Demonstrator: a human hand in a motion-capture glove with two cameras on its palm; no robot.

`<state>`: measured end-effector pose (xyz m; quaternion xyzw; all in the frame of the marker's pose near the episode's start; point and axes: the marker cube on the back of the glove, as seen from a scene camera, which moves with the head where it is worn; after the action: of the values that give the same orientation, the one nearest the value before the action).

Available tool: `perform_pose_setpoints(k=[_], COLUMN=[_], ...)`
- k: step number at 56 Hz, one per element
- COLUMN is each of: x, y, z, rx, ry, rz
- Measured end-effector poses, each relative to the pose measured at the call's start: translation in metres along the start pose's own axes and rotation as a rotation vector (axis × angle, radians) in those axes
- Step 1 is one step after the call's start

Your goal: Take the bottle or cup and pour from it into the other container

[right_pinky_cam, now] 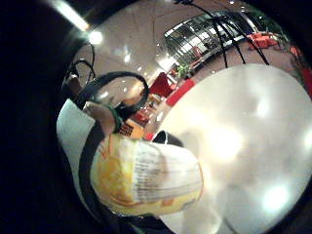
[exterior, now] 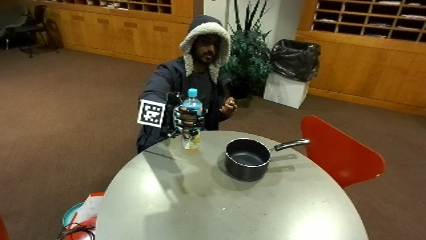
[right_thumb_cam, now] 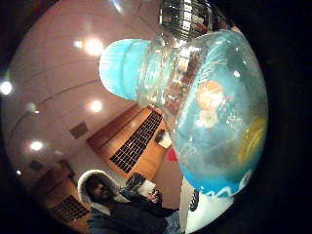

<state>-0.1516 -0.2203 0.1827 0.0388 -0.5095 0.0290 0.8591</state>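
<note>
A clear plastic bottle [exterior: 191,120] with a light blue cap and a yellow label is held upright just above the far left part of the round grey table [exterior: 219,210]. My gloved right hand [exterior: 182,120] grips it round the middle. The cap is on. In the thumb side palm view the bottle's neck and cap [right_thumb_cam: 122,68] fill the picture; the little finger side palm view shows its yellow labelled base [right_pinky_cam: 146,178]. A black pot [exterior: 247,159] with a long handle stands on the table to the right of the bottle, open and apart from it.
A red chair [exterior: 339,152] stands at the table's right side. The person's bare hand [exterior: 229,106] is raised near the chest. Some items lie on a seat by the table's near left edge [exterior: 80,217]. A plant and a bin stand behind.
</note>
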Motion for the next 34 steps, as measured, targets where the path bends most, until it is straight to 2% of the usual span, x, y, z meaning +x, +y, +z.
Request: perform_pose_setpoints(k=[3,10,14,18,34], x=[-0.014,-0.026,-0.034,-0.036,-0.053], y=[-0.004,-0.003,-0.006,0.006,-0.012], z=[0.006,0.026,0.045,0.058,0.116], rx=[0.027,-0.047,-0.011,-0.167,-0.482], ry=[0.076,0.322,0.465,0.602,1.209], rz=[0.065,-0.002,0.093,-0.006,-0.217])
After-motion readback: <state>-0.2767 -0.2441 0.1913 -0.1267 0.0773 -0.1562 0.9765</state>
